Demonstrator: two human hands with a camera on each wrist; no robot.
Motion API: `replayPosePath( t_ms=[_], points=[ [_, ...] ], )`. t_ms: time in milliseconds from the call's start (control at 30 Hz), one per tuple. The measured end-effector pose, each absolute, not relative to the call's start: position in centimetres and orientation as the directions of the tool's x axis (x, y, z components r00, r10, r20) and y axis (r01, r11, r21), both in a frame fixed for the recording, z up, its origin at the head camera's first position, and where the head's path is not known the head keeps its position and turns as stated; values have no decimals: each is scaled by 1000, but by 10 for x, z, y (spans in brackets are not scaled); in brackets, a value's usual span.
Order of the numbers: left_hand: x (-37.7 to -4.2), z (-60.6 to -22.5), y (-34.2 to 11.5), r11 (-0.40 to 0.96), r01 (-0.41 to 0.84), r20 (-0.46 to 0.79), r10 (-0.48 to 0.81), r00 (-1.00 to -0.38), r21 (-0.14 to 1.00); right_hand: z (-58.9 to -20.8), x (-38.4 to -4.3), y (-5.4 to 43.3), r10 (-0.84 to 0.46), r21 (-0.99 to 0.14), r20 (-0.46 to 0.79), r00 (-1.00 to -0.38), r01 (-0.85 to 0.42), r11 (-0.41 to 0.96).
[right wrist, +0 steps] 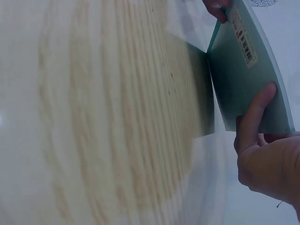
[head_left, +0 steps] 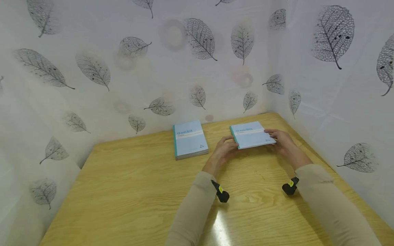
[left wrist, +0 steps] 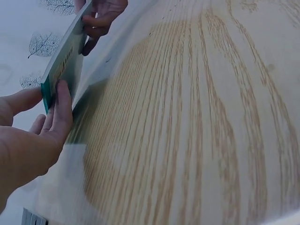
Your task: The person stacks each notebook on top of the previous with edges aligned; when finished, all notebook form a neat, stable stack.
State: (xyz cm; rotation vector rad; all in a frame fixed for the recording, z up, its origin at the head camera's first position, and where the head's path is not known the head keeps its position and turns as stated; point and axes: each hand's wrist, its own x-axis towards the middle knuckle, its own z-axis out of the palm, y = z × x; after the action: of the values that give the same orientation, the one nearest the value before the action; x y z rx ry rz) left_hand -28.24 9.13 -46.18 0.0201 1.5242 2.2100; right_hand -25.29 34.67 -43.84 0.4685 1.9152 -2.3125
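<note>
Both hands hold a light-blue notebook (head_left: 250, 136) with a teal spine and "Gambit" on its cover, at the table's right back. My left hand (head_left: 222, 151) pinches the spine side, thumb on one face and fingers on the other, as the left wrist view shows. At the opposite edge, my right hand (head_left: 284, 140) grips the notebook near a corner. The notebook's underside (right wrist: 239, 77), with a barcode label, faces the right wrist camera. It is tilted off the wood and casts a shadow; whether a far corner touches the table is unclear.
A thicker "Gambit" notebook or stack (head_left: 190, 140) lies left of the hands, near the back edge. The wooden table (head_left: 129, 191) meets a white leaf-print curtain (head_left: 215, 75) at the back and sides. Black wrist cameras sit at both sleeve cuffs.
</note>
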Motion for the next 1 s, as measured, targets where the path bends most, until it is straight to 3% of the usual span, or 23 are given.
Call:
replayPosePath(
  t_ms=[633, 1000],
  points=[
    [-293, -456, 58, -386, -291, -161, 335, -928, 876, -435, -251, 311, 41, -912, -215, -976, 186, -365],
    [-301, -446, 23, -539, -240, -49, 344, -938, 807, -421, -257, 274, -7, -847, -100, -995, 89, -525]
  ],
)
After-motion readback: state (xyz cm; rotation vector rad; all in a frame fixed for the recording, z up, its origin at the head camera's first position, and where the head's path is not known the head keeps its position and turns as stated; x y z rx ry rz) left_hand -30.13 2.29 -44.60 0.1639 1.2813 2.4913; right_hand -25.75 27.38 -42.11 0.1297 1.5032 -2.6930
